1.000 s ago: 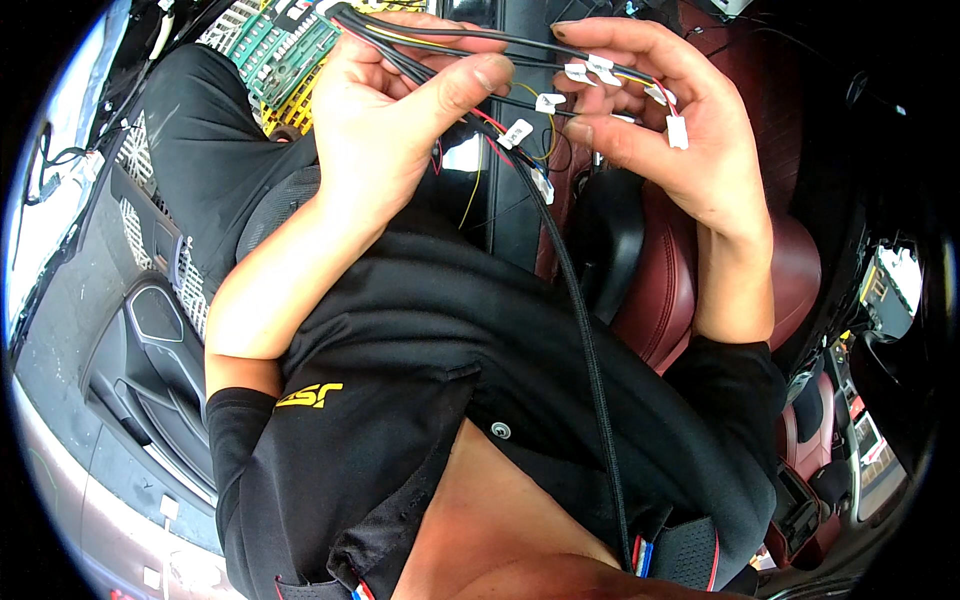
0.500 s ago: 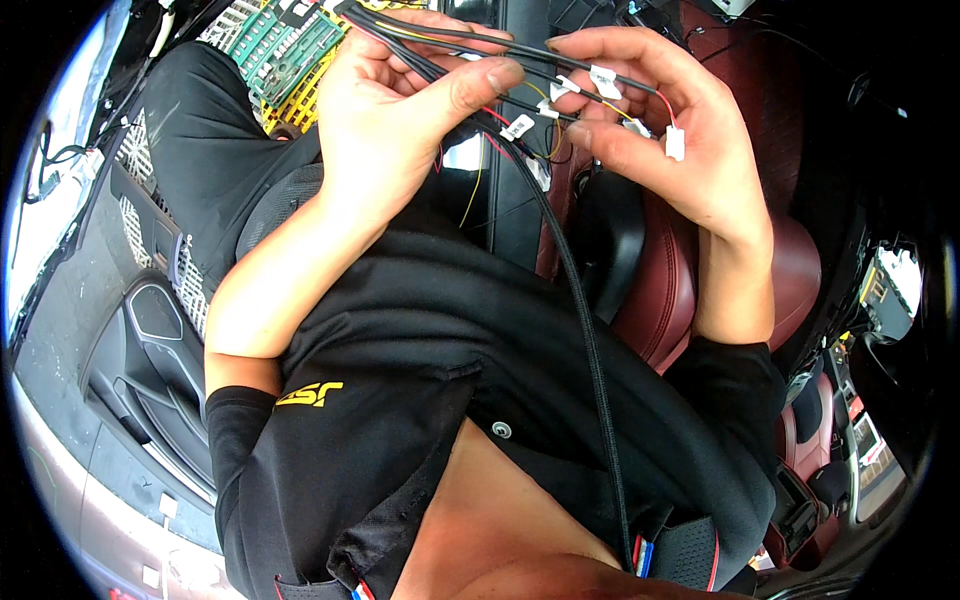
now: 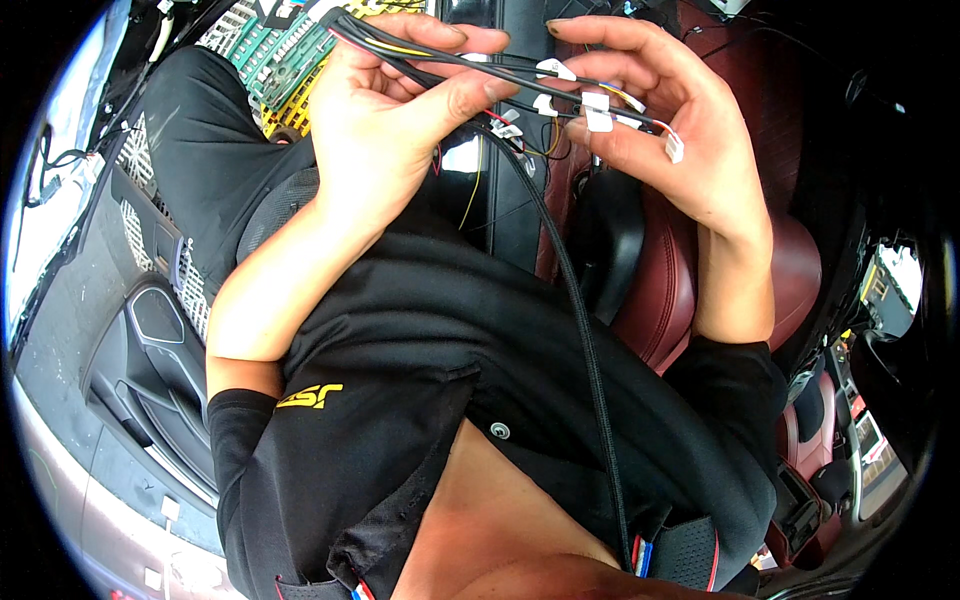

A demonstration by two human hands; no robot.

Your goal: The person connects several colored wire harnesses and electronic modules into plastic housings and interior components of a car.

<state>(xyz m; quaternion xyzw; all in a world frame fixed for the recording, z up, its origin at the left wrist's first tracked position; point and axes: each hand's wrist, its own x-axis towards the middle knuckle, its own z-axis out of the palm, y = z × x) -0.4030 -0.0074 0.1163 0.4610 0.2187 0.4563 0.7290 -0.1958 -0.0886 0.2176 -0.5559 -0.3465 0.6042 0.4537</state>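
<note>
My left hand (image 3: 385, 120) is closed around a wiring harness (image 3: 420, 52) of black-sleeved wires, with some yellow and red strands. The wires' ends run rightward in front of my right hand (image 3: 665, 120), whose fingers are curved and spread apart, with the thumb away from the index finger. White label tags (image 3: 597, 112) hang on the wires, and a white connector (image 3: 674, 148) is at one end, in front of the right palm. More tagged ends dangle between the hands. A black braided cable (image 3: 580, 300) runs from near the left hand down over my chest.
A green tool case (image 3: 283, 58) sits on a yellow grid surface at the upper left. Dark red leather seats (image 3: 655, 290) are on the right, beside a black console (image 3: 610, 235). A car door panel (image 3: 150, 340) stands at the left.
The harness has shifted slightly in my left hand, and its tagged ends now hang differently in front of the right palm. The right fingers have spread further apart from the wires.
</note>
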